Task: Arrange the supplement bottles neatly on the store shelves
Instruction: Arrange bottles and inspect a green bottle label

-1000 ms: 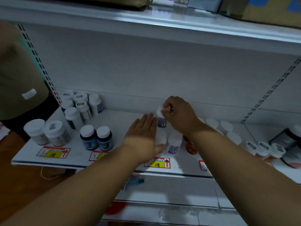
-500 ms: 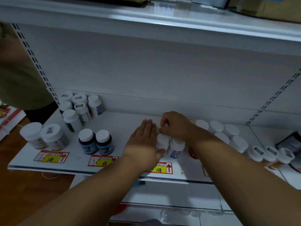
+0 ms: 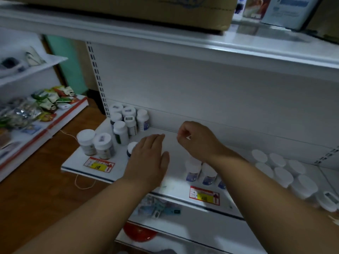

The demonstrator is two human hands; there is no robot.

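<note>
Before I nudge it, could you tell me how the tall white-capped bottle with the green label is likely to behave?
The green-label bottle looks tall and narrow, so a push near the cap would probably tip it. It stands close to other bottles, so it might knock them. Its smooth round body would likely roll if it fell.

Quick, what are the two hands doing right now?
Left hand: open, fingers straight, holding nothing.
Right hand: fingers curled, nothing visible in it.

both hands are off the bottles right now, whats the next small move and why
Probably lower the left hand onto the dark bottle half hidden beneath it and slide it toward the white-capped bottles under the right hand. Neither hand holds anything, and bare shelf separates them.
</note>
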